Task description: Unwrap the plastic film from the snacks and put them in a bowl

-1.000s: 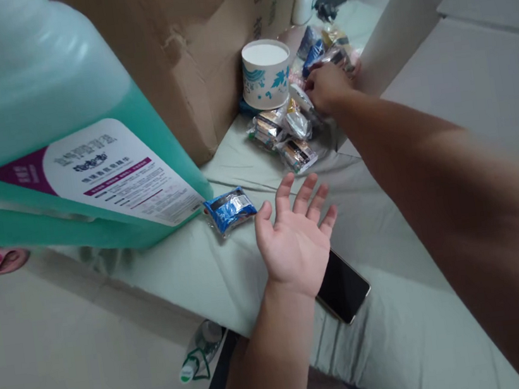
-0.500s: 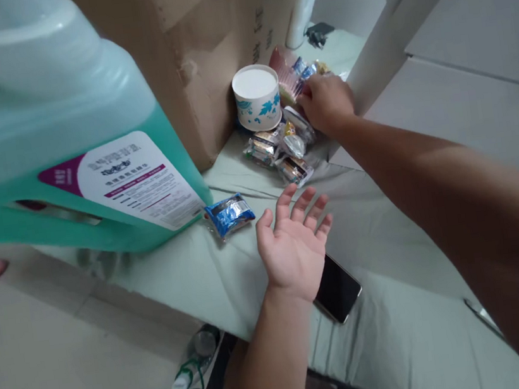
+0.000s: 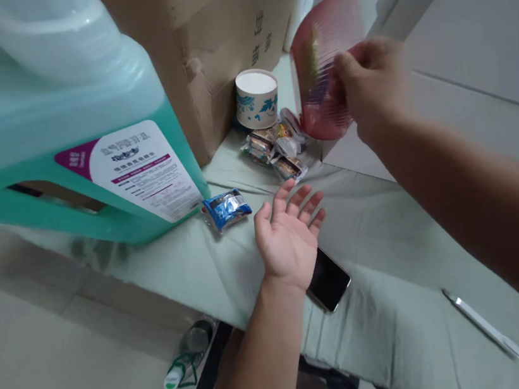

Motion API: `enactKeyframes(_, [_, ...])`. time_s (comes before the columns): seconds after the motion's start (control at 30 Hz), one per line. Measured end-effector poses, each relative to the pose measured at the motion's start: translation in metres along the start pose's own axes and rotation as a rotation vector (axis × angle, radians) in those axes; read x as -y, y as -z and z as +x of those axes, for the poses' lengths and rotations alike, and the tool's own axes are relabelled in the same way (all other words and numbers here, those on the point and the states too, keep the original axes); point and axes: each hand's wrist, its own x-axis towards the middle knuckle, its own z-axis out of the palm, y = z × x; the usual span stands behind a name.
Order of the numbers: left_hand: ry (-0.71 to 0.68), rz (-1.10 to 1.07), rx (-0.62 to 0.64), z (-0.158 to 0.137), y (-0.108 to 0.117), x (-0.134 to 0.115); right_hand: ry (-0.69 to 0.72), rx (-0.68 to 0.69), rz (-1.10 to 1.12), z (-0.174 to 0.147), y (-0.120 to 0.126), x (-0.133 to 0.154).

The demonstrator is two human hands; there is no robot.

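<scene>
My right hand [image 3: 374, 87] grips the rim of a translucent pink ribbed plastic container [image 3: 331, 105], raised and tilted above the cloth. Blurred yellow-green and bluish shapes show through its wall. Palm up, my left hand [image 3: 290, 241] is open with its fingers apart and nothing in it. Just behind its wrist lies a black phone [image 3: 331, 281], partly covered by the hand. To the left of my thumb is a blue wrapped snack [image 3: 227, 209]. Several clear-wrapped snacks [image 3: 289, 166] cluster beyond my fingertips, by a white paper tub [image 3: 257, 106] with blue leaf prints.
A big jug of green liquid [image 3: 133, 103] stands at the left edge of the cloth-covered surface [image 3: 401, 322]. Behind it rises a cardboard box [image 3: 209, 48]. A white pen-like tool [image 3: 487, 324] lies at the right. A plastic bottle [image 3: 189, 350] is low beside the surface.
My right hand has lifted the pink container off the surface, up and to the right. My left hand stays open in nearly the same place. The view has shifted slightly.
</scene>
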Motion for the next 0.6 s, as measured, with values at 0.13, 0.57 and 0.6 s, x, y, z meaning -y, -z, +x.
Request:
enactKeyframes(0.13, [-0.010,0.027,-0.005,0.000,-0.001,0.000,-0.168,-0.137,0.342,-0.022,0.019,0.002])
enactKeyframes(0.57, [-0.023,0.072,-0.027,0.002,0.001,0.003,-0.188,-0.092,0.685,-0.075,0.044,-0.011])
enactKeyframes(0.6, [-0.031,0.075,-0.038,0.003,0.001,0.003,-0.231,-0.090,0.696,-0.080,0.048,-0.003])
